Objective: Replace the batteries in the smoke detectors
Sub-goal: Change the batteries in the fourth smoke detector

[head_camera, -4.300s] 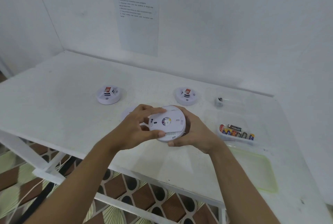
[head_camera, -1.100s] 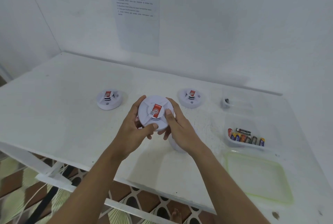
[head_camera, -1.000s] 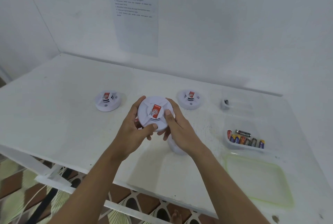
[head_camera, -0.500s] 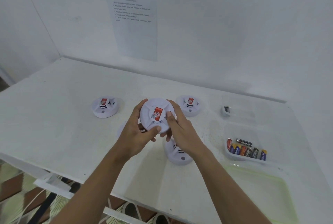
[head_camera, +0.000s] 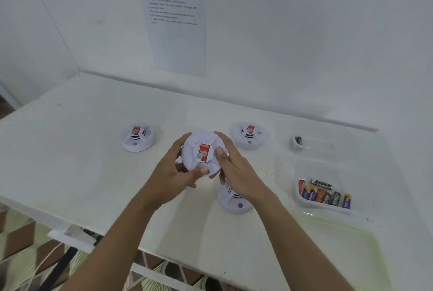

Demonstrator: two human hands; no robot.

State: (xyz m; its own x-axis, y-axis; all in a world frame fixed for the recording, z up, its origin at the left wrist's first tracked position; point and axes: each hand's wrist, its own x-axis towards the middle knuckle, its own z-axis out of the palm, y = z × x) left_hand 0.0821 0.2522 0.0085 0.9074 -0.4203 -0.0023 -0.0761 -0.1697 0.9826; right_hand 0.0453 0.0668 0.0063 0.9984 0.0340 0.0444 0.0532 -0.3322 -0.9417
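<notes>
White tabletop (head_camera: 70, 154) is stretching under me. My left grip (head_camera: 173, 173) and right grip (head_camera: 236, 171) are both curling round a detector (head_camera: 194, 143), holding it above the tabletop. I am judging that bracing one side and twisting evenly will work best.

Curled left hand (head_camera: 174, 174), curled right hand (head_camera: 239, 171).

- The smoke detector (head_camera: 201, 152) I hold now shows its red sticker, not its underside
- A second detector (head_camera: 234, 201) now lies at its 5 o'clock, under my right hand (head_camera: 236, 171)
</notes>
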